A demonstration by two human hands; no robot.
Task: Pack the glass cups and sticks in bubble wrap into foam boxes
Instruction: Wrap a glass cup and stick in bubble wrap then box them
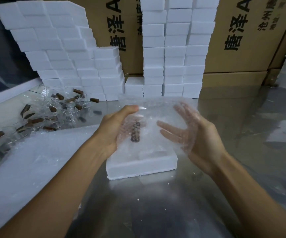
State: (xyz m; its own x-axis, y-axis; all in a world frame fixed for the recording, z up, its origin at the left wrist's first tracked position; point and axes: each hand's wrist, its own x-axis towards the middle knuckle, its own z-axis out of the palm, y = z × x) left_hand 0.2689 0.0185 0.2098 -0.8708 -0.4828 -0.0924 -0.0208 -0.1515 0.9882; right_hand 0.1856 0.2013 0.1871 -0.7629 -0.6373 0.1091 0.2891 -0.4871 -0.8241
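**Here, a stick goes into its wrap**

Head view: above an open foam box (pixel 141 164), the left hand (pixel 112 130) grips bubble wrap (pixel 149 121) around a brown stick (pixel 135 132) (any cup is indiscernible); the right hand (pixel 193 131), fingers spread, supports the sheet, seemingly to fold it.

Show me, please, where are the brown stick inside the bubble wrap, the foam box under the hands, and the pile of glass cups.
brown stick (pixel 135 132): head view, its middle, seen through the wrap.
foam box (pixel 141 166): head view, near side wall.
glass cups (pixel 65 109): head view, middle of the pile.
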